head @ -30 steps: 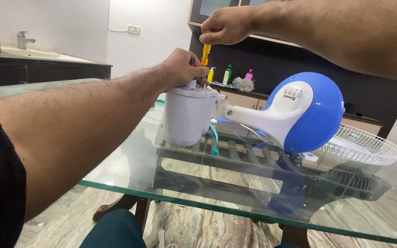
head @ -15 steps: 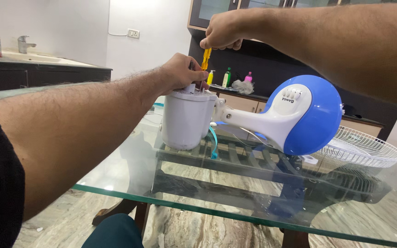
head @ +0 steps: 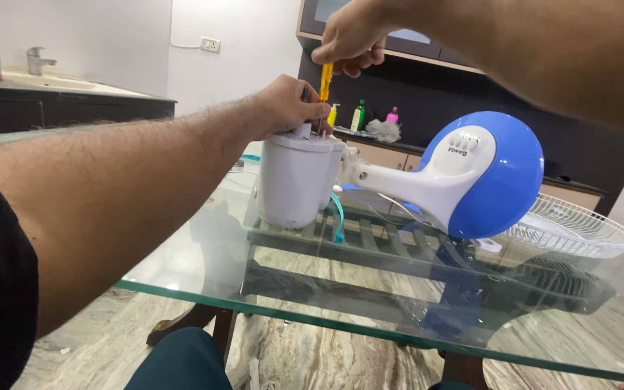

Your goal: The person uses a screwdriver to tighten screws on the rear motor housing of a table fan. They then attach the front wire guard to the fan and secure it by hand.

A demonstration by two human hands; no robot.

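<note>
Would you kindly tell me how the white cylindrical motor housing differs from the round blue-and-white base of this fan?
The white cylindrical motor housing is plain white and stands upright on the glass table; the round blue-and-white base is dome-shaped, tipped on edge, and bears buttons. The left hand rests on the housing, where the right hand aims a yellow screwdriver; nothing touches the base. A white neck joins them.

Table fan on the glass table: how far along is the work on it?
Done: the wire guard is off and lies on the glass table behind the fan's blue base. In hand: the left hand steadies the top of the white motor housing while the right hand holds a yellow screwdriver upright into it. Left: the housing looks closed; no loose screws are visible.
</note>
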